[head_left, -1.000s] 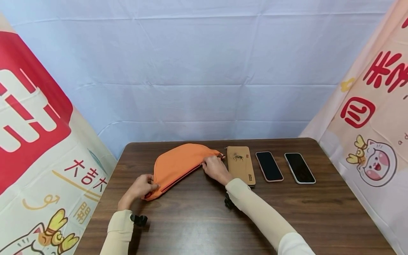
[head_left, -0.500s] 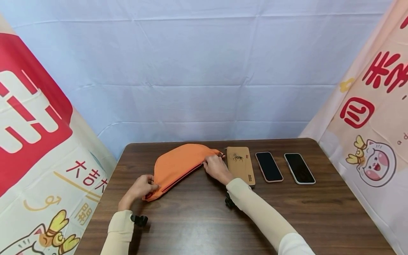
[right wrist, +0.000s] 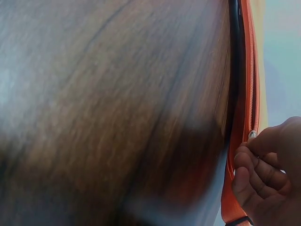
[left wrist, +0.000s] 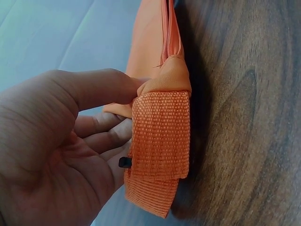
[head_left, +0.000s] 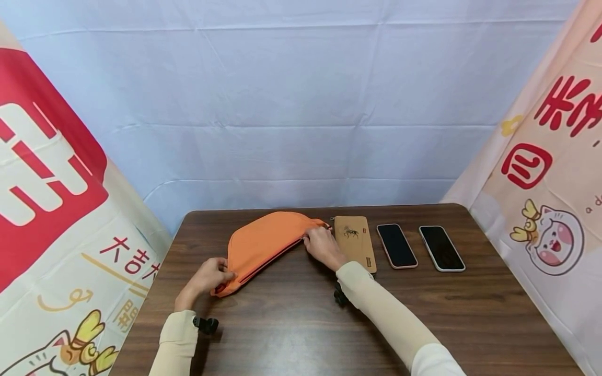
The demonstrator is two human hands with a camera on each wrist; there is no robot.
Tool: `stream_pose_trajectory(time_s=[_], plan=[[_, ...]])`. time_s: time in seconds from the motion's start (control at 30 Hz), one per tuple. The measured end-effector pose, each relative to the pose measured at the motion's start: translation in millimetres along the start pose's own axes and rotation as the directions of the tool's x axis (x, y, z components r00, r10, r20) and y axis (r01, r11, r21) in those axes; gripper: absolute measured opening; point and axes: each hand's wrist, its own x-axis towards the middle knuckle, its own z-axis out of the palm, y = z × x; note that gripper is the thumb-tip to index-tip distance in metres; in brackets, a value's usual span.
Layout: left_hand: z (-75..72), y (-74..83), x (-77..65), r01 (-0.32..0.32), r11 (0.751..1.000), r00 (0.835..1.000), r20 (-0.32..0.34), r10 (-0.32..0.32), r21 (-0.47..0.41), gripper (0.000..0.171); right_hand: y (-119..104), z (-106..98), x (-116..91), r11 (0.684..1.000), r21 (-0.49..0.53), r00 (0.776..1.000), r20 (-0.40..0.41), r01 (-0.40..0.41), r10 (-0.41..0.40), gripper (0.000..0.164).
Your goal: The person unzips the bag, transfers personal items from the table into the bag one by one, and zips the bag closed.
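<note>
An orange half-moon waist bag [head_left: 265,240] lies on the table, its zipper edge facing me. My left hand [head_left: 210,275] holds the bag's left end between thumb and fingers, beside a folded orange webbing strap [left wrist: 160,136] in the left wrist view. At the other end my right hand [head_left: 324,246] pinches the zipper pull, the metal slider [right wrist: 252,135] showing just above the fingertips in the right wrist view. Above the slider the zipper teeth [right wrist: 252,89] run as one narrow line. Fingers hide most of the pull.
A tan zip wallet [head_left: 356,243] with a horse print lies right beside my right hand. Further right are a phone with a pink edge [head_left: 397,246] and a phone with a white edge [head_left: 442,248]. The wooden table [head_left: 291,334] ends at a pale cloth backdrop [head_left: 301,104].
My right hand has slid slightly right along the zipper edge towards the bag's right end. My left hand keeps its hold on the left end.
</note>
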Motion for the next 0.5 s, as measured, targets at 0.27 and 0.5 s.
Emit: stream_pose_trajectory(time_s=[0.27, 0.5], plan=[[0.4, 2.6, -2.1, 0.002, 1.000, 1.000, -0.008, -0.002, 0.007, 0.022, 3.8, -1.9, 0.7, 1.000, 0.014, 1.000, -0.005, -0.009, 0.009, 0.021], [0.4, 2.4, -3.4, -0.001, 1.000, 1.000, -0.002, 0.001, 0.004, 0.023, 5.1, -2.3, 1.6, 1.000, 0.011, 1.000, -0.018, -0.013, 0.013, 0.020]])
